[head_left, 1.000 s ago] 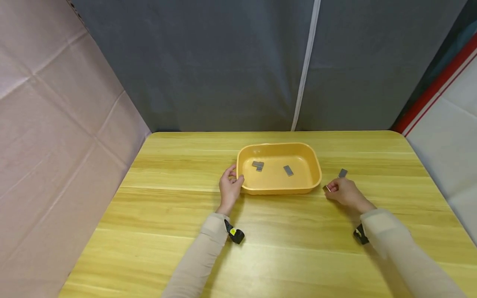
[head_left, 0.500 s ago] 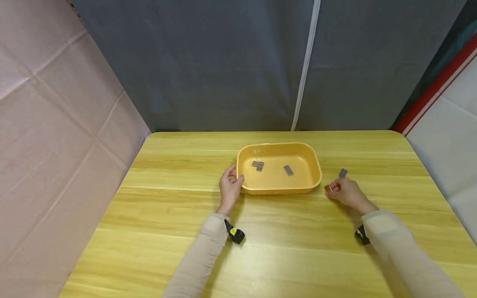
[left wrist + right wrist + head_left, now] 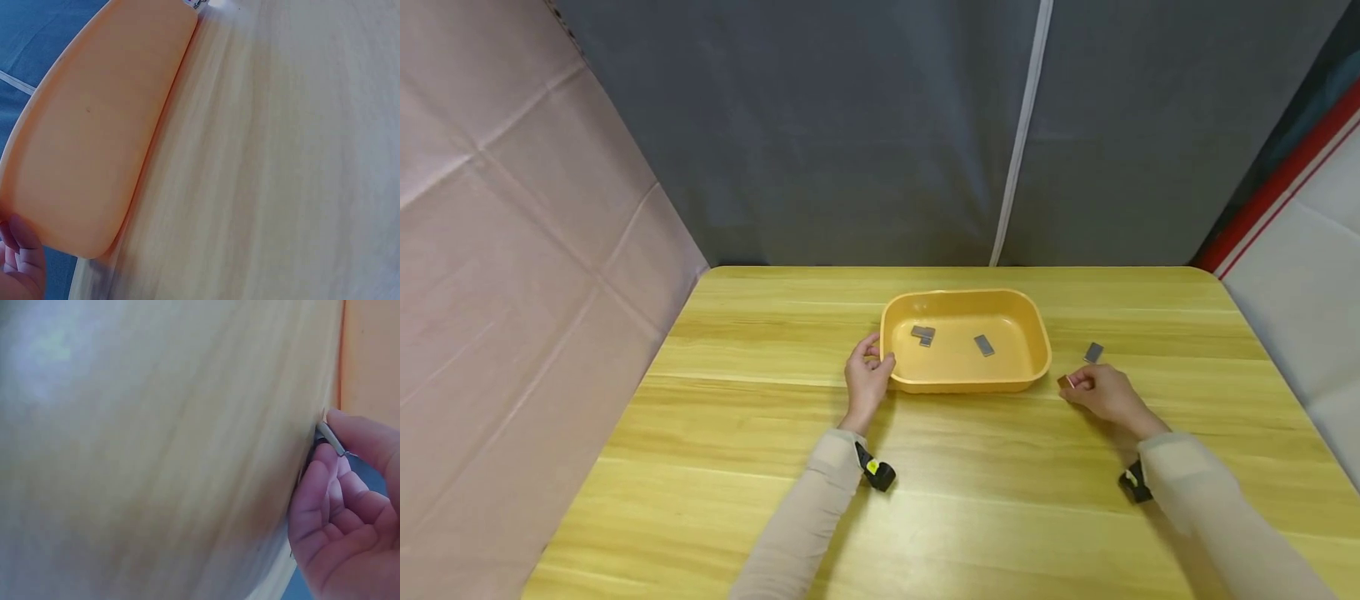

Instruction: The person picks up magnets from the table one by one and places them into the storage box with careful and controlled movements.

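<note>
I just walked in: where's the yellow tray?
In the head view, the yellow tray sits right of centre on the table, between the left hand and the right hand.

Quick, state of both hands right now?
Left hand: holding the tray at its left end.
Right hand: pinching a small flat piece.

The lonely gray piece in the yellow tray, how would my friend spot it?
On the wooden table sits a yellow tray, held by the left hand. Inside, toward the right hand, lies the flat gray piece; unlike the clustered pieces, it touches no other.
</note>
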`<action>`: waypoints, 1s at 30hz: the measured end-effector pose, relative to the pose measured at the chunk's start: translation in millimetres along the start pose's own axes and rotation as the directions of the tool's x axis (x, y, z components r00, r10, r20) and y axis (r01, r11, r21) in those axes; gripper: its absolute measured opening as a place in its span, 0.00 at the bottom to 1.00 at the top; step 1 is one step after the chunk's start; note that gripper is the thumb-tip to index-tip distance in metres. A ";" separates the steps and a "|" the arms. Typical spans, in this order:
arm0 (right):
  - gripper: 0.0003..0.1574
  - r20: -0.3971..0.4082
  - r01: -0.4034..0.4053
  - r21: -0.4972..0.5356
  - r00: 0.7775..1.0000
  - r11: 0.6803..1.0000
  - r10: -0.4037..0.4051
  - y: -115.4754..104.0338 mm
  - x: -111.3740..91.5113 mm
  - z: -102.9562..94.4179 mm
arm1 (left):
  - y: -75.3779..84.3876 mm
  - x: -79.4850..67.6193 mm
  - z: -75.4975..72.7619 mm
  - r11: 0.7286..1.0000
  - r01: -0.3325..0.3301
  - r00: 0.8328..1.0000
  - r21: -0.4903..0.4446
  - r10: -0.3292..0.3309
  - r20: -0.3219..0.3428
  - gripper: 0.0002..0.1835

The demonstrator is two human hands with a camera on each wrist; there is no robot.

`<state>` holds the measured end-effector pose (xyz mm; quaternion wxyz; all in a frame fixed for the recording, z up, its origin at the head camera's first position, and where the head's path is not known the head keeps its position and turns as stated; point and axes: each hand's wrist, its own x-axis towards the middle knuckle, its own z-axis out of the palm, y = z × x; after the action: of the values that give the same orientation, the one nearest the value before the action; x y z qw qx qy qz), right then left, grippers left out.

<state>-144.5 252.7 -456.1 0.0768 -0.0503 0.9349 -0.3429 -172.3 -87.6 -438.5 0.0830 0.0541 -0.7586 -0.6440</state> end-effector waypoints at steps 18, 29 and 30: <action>0.26 0.029 -0.115 0.284 0.993 0.952 0.112 1.2 -3.2 -7.1 | -20.1 9.2 4.0 0.999 0.008 0.999 0.036 -0.007 -0.033 0.22; 0.29 -0.021 -0.085 0.249 0.995 0.965 0.093 -10.9 -2.6 -27.4 | -18.9 10.0 3.7 1.000 0.008 1.000 0.019 -0.007 -0.027 0.22; 0.29 -0.020 -0.088 0.253 0.995 0.964 0.097 -12.1 -2.1 -29.3 | -18.7 9.9 3.6 1.000 0.010 1.000 0.021 -0.010 -0.027 0.22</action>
<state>-147.2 262.4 -426.0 0.0833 0.0091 0.8863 -0.4554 -183.1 -89.1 -456.9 0.0894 0.0675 -0.7637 -0.6358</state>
